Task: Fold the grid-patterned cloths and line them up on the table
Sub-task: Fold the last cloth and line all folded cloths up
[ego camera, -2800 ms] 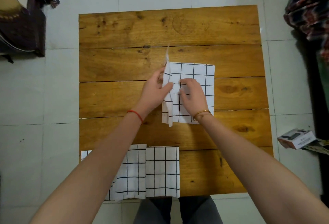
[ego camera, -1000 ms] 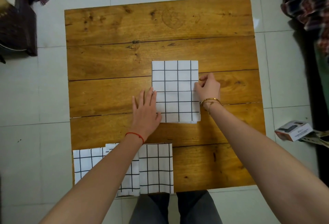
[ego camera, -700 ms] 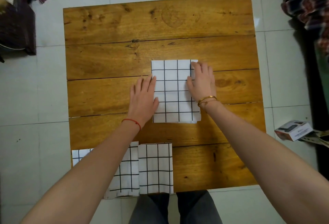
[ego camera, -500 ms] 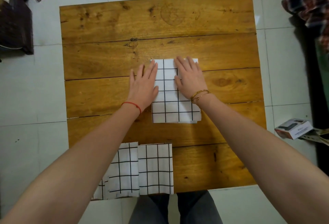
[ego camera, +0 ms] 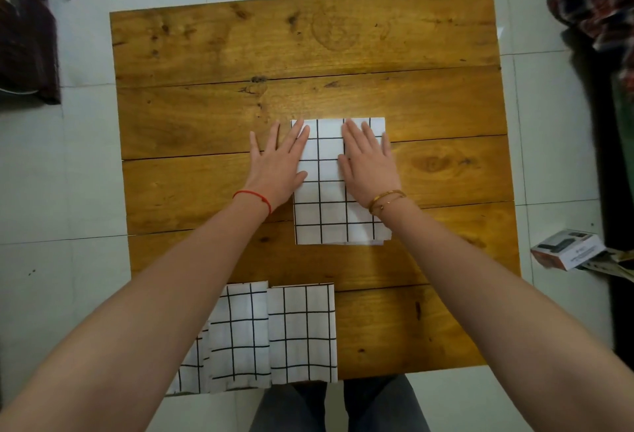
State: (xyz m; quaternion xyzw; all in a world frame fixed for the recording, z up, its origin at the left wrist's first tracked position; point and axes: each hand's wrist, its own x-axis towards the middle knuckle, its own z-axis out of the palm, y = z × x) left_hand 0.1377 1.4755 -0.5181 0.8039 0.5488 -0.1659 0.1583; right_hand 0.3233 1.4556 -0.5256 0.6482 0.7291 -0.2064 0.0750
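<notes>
Left hand [ego camera: 274, 167] flat, half on table [ego camera: 206, 116], half on cloth [ego camera: 338, 212] mid-table, right hand [ego camera: 368, 164] flat on top, so probably smoothing the fold, then needs sliding near to join the row [ego camera: 274, 332] at the near edge.

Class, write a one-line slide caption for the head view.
Both hands, left and right, press flat on a folded grid cloth mid-table.

Glossy wood table [ego camera: 343, 54], matt cloth [ego camera: 329, 219]
</notes>
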